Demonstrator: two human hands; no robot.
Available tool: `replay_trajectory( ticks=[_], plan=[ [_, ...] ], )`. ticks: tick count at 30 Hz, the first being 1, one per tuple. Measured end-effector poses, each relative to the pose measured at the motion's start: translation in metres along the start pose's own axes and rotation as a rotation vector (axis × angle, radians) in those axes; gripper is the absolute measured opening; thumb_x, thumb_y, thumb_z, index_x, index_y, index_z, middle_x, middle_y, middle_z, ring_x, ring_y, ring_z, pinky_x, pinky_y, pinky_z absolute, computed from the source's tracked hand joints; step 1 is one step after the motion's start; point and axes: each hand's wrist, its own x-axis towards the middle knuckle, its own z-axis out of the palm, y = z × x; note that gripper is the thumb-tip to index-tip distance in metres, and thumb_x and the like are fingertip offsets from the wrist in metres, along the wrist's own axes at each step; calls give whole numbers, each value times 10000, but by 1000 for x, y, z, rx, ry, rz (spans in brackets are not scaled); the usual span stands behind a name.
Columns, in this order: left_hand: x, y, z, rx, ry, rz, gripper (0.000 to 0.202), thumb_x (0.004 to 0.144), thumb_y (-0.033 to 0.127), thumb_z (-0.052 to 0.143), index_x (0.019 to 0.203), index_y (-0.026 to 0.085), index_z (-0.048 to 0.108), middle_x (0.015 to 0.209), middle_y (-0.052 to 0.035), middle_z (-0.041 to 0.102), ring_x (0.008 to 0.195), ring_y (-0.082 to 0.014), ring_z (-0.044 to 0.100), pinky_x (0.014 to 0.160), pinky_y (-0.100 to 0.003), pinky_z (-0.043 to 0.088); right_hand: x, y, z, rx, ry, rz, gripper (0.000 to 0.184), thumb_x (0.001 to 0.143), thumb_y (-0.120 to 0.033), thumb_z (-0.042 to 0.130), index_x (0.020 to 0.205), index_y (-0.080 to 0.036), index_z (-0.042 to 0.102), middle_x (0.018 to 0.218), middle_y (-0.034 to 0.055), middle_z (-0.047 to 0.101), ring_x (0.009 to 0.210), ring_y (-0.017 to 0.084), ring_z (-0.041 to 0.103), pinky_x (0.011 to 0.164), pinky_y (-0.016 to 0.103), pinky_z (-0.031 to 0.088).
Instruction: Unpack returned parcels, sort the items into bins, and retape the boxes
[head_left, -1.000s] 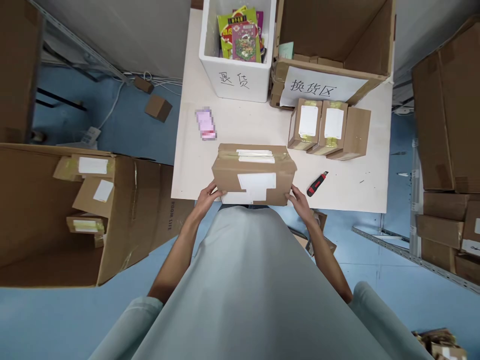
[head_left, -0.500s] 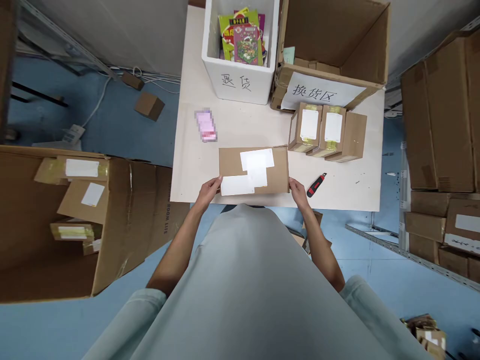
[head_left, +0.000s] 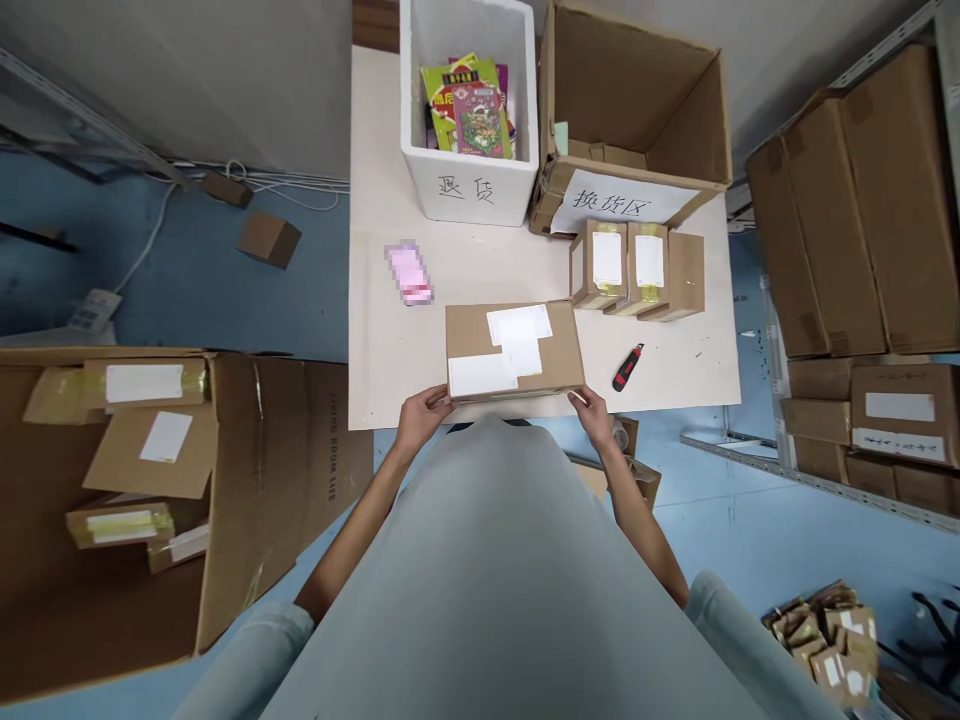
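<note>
A flat brown cardboard box with white paper labels on its top lies at the table's front edge. My left hand grips its near left corner, fingers closed against the side. At the near right corner, my right hand pinches the box's edge between thumb and fingers. To the right of the box lies a red and black box cutter. A pink blurred item rests on the table to the left.
Behind stand a white foam bin of colourful packets and a big open carton. Several small boxes sit before the carton. A large carton of parcels is at left, shelved boxes at right, parcels on the floor.
The front of the labelled box has tipped up a little, showing more of its near side. Both hands have shifted lower along its near corners. The view has turned slightly.
</note>
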Motion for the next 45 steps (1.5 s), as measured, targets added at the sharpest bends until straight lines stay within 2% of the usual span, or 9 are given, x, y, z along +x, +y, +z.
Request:
replay_trajectory(
  ticks=[6, 11, 16, 20, 25, 31, 34, 38, 45],
  plan=[
    [-7, 39, -22, 44, 25, 184, 771, 757, 723, 961, 1264, 147, 882, 1319, -155, 868, 1321, -414, 802, 1249, -565, 613, -3, -42, -12, 0, 217, -109, 847, 928, -766, 758, 1528, -170, 778, 1585, 156, 749, 1515, 403, 685, 1335, 580, 515],
    [3, 55, -25, 10, -18, 266, 680, 864, 658, 900, 1327, 162, 859, 1386, -135, 849, 1379, -385, 774, 1272, -544, 597, 9, -55, -3, -103, 227, -168, 830, 954, -794, 710, 1499, -174, 796, 1593, 165, 743, 1528, 406, 671, 1341, 588, 494],
    [13, 40, -30, 54, -79, 200, 594, 856, 528, 886, 1315, 152, 855, 1386, -138, 849, 1376, -379, 776, 1289, -546, 579, 3, -40, 13, -236, 176, -104, 792, 958, -813, 640, 1337, -153, 858, 1428, 192, 833, 1373, 429, 754, 1242, 612, 556],
    [-3, 39, -30, 59, -118, 244, 653, 897, 560, 847, 1403, 147, 823, 1462, -143, 817, 1408, -374, 755, 1286, -534, 581, -6, -23, 12, -231, 205, -117, 797, 990, -806, 587, 1358, -148, 847, 1402, 159, 848, 1339, 395, 764, 1226, 546, 567],
    [-41, 66, -13, 88, -268, 329, 621, 986, 562, 783, 1506, 222, 793, 1573, -94, 760, 1459, -387, 720, 1305, -525, 558, 2, -3, -13, -157, 342, -40, 885, 902, -850, 626, 1376, -131, 827, 1480, 172, 811, 1427, 374, 722, 1268, 513, 540],
    [-70, 94, 13, 133, -488, 420, 641, 1029, 509, 753, 1636, 308, 703, 1670, -42, 687, 1519, -373, 676, 1335, -535, 525, 12, 6, -40, -113, 387, 55, 946, 785, -905, 688, 1290, -118, 836, 1402, 191, 839, 1343, 375, 764, 1207, 545, 590],
    [-68, 95, 14, 156, -452, 433, 603, 1045, 499, 731, 1615, 301, 719, 1634, -45, 716, 1480, -364, 708, 1320, -537, 540, 11, 2, -41, -110, 382, 64, 889, 788, -896, 718, 1232, -137, 852, 1341, 172, 864, 1325, 376, 774, 1176, 536, 611],
    [-51, 82, -4, 186, -313, 418, 545, 1051, 534, 745, 1523, 262, 775, 1542, -65, 781, 1478, -373, 716, 1315, -523, 542, 9, -8, -29, -85, 339, 48, 867, 782, -907, 751, 1213, -164, 872, 1349, 140, 868, 1337, 379, 773, 1190, 523, 609],
    [-10, 38, -46, 232, 1, 247, 624, 965, 525, 829, 1490, 197, 748, 1442, -145, 823, 1411, -372, 760, 1278, -507, 564, -5, -52, 23, -196, 210, -144, 795, 915, -907, 704, 1237, -210, 910, 1357, 126, 869, 1386, 425, 749, 1295, 579, 534]
  ],
)
